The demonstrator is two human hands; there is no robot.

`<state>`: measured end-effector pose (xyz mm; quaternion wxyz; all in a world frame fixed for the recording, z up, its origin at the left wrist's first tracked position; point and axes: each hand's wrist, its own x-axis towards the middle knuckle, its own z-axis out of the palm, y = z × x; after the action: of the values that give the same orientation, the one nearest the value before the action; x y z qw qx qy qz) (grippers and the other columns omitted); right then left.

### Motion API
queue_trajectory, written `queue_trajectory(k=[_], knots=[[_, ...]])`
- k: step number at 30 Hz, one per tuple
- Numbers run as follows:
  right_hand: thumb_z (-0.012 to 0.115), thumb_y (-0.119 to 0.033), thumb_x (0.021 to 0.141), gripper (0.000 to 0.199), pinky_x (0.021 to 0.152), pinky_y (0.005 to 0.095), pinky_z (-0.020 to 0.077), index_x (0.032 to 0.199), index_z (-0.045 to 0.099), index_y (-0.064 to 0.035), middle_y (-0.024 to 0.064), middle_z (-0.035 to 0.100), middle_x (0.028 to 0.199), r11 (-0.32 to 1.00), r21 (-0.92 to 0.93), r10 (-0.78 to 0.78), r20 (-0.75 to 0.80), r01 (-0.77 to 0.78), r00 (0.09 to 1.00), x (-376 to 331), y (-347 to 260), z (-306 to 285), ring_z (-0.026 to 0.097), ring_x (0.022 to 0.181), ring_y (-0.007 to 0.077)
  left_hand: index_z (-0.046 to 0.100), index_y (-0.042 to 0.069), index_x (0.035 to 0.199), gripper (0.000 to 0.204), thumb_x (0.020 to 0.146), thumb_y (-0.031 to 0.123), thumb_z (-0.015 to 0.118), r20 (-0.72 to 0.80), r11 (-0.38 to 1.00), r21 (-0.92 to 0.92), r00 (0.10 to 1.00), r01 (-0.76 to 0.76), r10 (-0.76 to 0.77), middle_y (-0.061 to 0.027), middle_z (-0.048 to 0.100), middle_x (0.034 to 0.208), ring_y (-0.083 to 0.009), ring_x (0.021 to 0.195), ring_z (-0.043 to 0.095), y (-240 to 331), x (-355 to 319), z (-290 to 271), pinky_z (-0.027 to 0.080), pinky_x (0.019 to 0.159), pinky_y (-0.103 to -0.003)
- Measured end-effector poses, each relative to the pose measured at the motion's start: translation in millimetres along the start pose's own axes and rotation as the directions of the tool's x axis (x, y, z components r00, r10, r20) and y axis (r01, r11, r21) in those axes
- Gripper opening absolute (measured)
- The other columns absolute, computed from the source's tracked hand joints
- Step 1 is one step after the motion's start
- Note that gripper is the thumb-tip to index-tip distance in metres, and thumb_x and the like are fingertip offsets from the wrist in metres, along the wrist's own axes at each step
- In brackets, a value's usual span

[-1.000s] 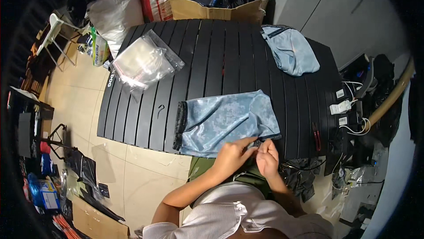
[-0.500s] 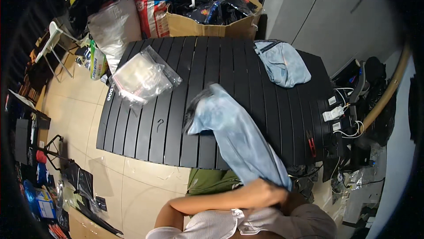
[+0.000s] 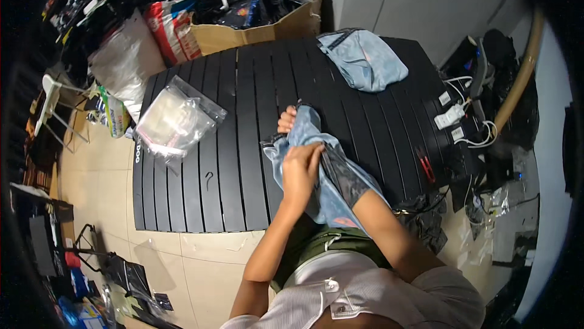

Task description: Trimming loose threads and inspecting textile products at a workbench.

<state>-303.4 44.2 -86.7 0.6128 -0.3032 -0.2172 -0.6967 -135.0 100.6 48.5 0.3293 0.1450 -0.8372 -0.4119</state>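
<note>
A light blue garment (image 3: 331, 174) is being handled at the near edge of the black slatted table (image 3: 237, 146); judged from how it lies, the step in hand is the turning or opening of the garment, with one arm put inside it. The right forearm is covered by the fabric like by a sleeve, and only the fingers of the right hand (image 3: 286, 121) are seen coming out at the far end, loosely curled around the hem; whether the cloth is pinched there cannot be told. The left hand (image 3: 301, 168) is closed on a fold of the fabric near the middle, with the fingers bent over it. The next move would probably call for a firm hold at both ends, so that the cloth can be pulled along the arm without bunching.

The garment looks thin and soft, pale blue with a darker lining or band showing near the wrist; it is crumpled and lifted partly off the table. A second blue garment (image 3: 365, 58) lies at the far corner, well apart; clear plastic bags (image 3: 176, 122) lie at the left side.
</note>
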Motion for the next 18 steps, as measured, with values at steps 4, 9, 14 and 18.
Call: queue_trajectory(k=[4, 9, 14, 18], knots=[[0.035, -0.033, 0.093, 0.031, 0.066, 0.0297, 0.04, 0.086, 0.055, -0.0093, 0.0028, 0.049, 0.07, 0.99, -0.126, -0.072, -0.119, 0.056, 0.99, -5.9, -32.9, 28.3, 0.047, 0.067, 0.0159, 0.066, -0.001, 0.086, 0.014, 0.079, 0.011, 0.063, 0.007, 0.986, -0.124, 0.994, 0.111, -0.111, -0.0174, 0.063, 0.078, -0.031, 0.069, 0.058, 1.3, 28.4, 14.6, 0.046, 0.065, -0.036], [0.047, -0.021, 0.091, 0.021, 0.09, 0.0278, 0.0434, 0.102, 0.058, -0.0067, 0.0038, 0.06, 0.107, 0.92, -0.283, -0.208, -0.939, -0.272, 0.275, 45.1, 55.7, 147.6, 0.055, 0.099, 0.0119, 0.065, -0.002, 0.094, 0.024, 0.085, 0.019, 0.058, -0.607, 0.966, 0.08, 0.781, 0.246, -0.149, -0.0149, 0.066, 0.083, -0.0218, 0.075, 0.062, -96.8, 52.7, -52.9, 0.047, 0.069, -0.032], [0.034, -0.057, 0.089, 0.069, 0.088, 0.0477, 0.0449, 0.09, 0.062, 0.0057, 0.0229, 0.064, 0.095, 0.944, -0.326, -0.248, -0.815, -0.059, 0.524, -40.8, 10.0, 301.9, 0.062, 0.088, 0.036, 0.06, -0.003, 0.107, 0.028, 0.088, 0.016, 0.055, -0.547, 0.786, -0.494, 0.57, 0.372, -0.613, -0.0069, 0.065, 0.088, -0.0096, 0.073, 0.057, -138.5, 17.5, -141.6, 0.045, 0.063, -0.023], [0.046, -0.032, 0.09, 0.037, 0.079, 0.0437, 0.0488, 0.084, 0.063, -0.0002, 0.0138, 0.065, 0.08, 0.683, -0.723, -0.712, -0.691, -0.103, 0.128, -63.8, 3.1, 353.4, 0.064, 0.077, 0.0275, 0.045, 0.003, 0.127, 0.043, 0.086, 0.012, 0.054, -0.306, 0.618, -0.762, 0.732, 0.194, -0.608, -0.0081, 0.056, 0.107, -0.0106, 0.081, 0.055, -81.5, 5.6, -165.7, 0.049, 0.069, -0.025]])
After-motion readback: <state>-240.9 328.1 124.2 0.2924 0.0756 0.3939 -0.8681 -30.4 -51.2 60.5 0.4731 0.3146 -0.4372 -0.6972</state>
